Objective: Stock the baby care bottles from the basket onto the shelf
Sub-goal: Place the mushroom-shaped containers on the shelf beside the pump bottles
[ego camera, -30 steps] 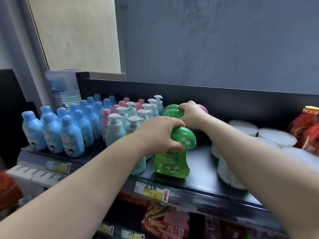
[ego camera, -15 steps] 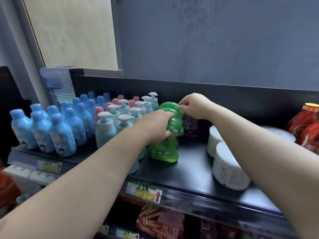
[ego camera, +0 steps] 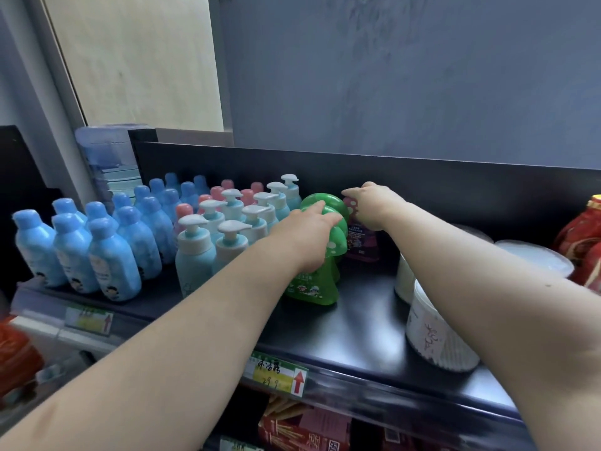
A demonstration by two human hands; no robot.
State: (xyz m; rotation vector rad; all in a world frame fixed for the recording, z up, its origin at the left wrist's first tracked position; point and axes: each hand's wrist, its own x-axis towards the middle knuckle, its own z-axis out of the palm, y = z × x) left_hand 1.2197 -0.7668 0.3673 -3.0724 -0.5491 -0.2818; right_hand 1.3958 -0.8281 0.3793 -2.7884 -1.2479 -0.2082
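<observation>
A green bottle with a spotted mushroom cap stands upright on the black shelf. My left hand lies over its cap, fingers curled around it. Directly behind it stands a second green mushroom bottle, touching it. To the right, my right hand grips the pink spotted cap of a purple bottle near the shelf's back wall. The basket is out of view.
Left of the green bottles stand rows of teal pump bottles, pink-capped bottles and blue bottles. Round white tubs and red packages sit on the right. A price tag hangs on the front edge.
My left hand has slid the green bottle from near the shelf's front edge back against the green one behind. My right hand has moved deeper with the purple bottle.
</observation>
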